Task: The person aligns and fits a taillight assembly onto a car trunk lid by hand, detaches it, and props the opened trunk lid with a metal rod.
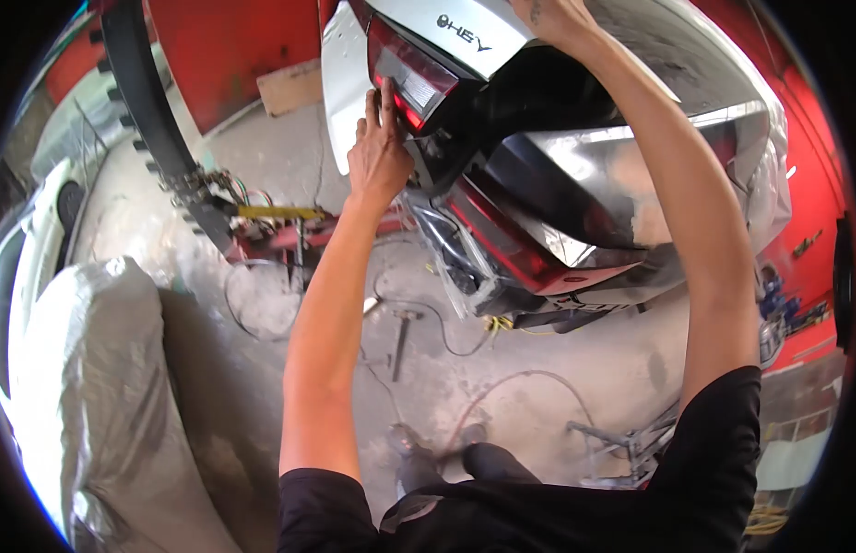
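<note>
My left hand [380, 152] reaches forward with its fingers stretched out, the tips touching a red and clear tail light [419, 83] on the back of a car. Around that light is a white body panel [455, 32] with dark lettering. My right hand [559, 20] is at the top edge of the view, over the far side of the lettered panel. Its fingers are mostly cut off, so their grip is hidden. Between my arms, a second tail light [506, 235] sits lower on the silver bodywork [594, 166], beside a dark gap.
A hammer [400, 343] lies on the concrete floor near cables and a hose [529, 376]. Left of me stand a grey covered shape [105, 396] and a white car [36, 240]. A red metal frame [289, 238] with a yellow bar stands ahead. Metal stands [631, 447] are at lower right.
</note>
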Motion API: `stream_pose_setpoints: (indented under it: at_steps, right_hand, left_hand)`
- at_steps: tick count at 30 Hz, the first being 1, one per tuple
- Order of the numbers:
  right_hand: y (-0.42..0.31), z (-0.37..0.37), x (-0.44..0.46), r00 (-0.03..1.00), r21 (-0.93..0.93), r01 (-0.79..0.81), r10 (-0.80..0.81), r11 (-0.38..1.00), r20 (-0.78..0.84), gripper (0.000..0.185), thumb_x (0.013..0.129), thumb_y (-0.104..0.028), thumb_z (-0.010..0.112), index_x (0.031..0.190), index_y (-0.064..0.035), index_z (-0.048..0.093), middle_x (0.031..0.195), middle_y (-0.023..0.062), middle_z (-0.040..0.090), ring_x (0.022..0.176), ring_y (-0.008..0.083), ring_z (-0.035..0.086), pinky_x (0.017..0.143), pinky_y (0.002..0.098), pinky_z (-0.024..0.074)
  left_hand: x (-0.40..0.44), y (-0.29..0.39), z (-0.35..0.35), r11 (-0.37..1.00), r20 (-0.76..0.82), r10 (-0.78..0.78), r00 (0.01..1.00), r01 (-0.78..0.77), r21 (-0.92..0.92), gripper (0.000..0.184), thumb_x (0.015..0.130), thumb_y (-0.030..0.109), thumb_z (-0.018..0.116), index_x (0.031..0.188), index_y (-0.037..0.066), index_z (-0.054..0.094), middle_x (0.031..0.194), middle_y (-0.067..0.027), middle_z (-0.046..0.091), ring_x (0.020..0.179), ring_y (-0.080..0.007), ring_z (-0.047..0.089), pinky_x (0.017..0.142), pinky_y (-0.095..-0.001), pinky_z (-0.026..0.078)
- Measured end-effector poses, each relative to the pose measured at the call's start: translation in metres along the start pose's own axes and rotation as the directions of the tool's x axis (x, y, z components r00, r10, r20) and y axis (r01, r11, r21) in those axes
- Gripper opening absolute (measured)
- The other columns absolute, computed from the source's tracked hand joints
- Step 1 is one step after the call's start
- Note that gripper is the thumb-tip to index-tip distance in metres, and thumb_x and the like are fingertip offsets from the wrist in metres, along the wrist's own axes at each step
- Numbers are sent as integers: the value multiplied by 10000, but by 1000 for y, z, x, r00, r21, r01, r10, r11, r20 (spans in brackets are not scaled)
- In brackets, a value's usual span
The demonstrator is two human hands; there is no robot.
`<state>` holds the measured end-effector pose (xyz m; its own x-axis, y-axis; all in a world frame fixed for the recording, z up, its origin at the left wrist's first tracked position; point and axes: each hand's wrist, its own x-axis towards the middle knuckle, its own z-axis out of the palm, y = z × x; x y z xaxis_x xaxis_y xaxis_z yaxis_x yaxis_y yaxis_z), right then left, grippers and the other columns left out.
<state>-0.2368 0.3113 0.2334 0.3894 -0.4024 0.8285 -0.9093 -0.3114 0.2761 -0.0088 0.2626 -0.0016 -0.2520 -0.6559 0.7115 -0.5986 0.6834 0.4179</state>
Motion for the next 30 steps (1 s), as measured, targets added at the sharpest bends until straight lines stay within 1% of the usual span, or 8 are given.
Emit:
stream_pose_setpoints:
  at_steps: [8,10,11,19,22,25,28,30]
  right_hand:
    - [4,-70,40,957,-10,-236,231,972,-176,132,849,-108,632,902,-26,721,862,253,674,859,465,656,756,527,512]
    - [-2,-84,49,905,94,-372,383,924,-183,147,876,-142,646,925,-38,737,830,243,676,817,450,670,722,504,510]
    - [5,-84,51,892,108,-379,394,919,-224,166,902,-168,656,969,-48,748,815,241,674,799,435,683,697,488,509]
    - [9,-97,59,859,180,-389,426,904,-285,224,866,-154,744,1071,-65,747,844,251,683,813,439,691,750,482,537]
    - [31,-95,57,849,29,-365,345,931,-399,252,923,-151,705,1156,-60,725,805,224,712,748,353,726,687,434,572]
    - [42,-126,49,594,637,-377,704,672,-390,248,1020,-100,542,1185,-20,708,793,118,701,683,181,707,570,305,595]
    - [26,-182,-3,363,782,-268,811,562,-459,377,1004,-42,493,1347,-76,646,876,133,727,674,188,714,567,295,615]
    - [13,-200,-51,221,801,-368,882,472,-417,425,1090,-262,515,1409,14,569,1123,49,751,819,120,700,634,263,516]
  left_hand:
    - [107,35,-113,976,255,86,963,-133,171,1082,780,102,694,1668,282,101,1625,-271,320,1224,-503,604,932,-537,565]
    - [135,31,-132,979,362,199,911,-202,-30,1092,785,206,722,1671,249,86,1640,-288,285,1336,-506,520,1068,-530,488]
    - [155,25,-138,950,402,288,869,-205,-237,1008,848,319,756,1665,163,187,1649,-244,308,1549,-370,283,1249,-410,265]
    - [256,128,-140,610,126,786,605,-726,-319,754,870,542,747,1533,271,509,1646,-180,345,1501,-380,364,1224,-472,298]
    - [254,130,-130,577,46,771,635,-667,-472,667,823,520,768,1422,253,646,1618,-192,403,1442,-422,441,1191,-489,347]
    - [252,123,-128,589,23,772,635,-702,-400,662,808,518,773,1407,256,663,1605,-201,423,1422,-446,449,1177,-491,362]
    - [254,120,-132,589,87,792,605,-719,-369,725,838,453,768,1508,268,562,1669,-107,339,1500,-366,357,1209,-482,323]
    - [256,120,-133,589,86,794,602,-728,-350,728,833,459,769,1503,257,569,1663,-110,347,1496,-374,359,1208,-486,325]
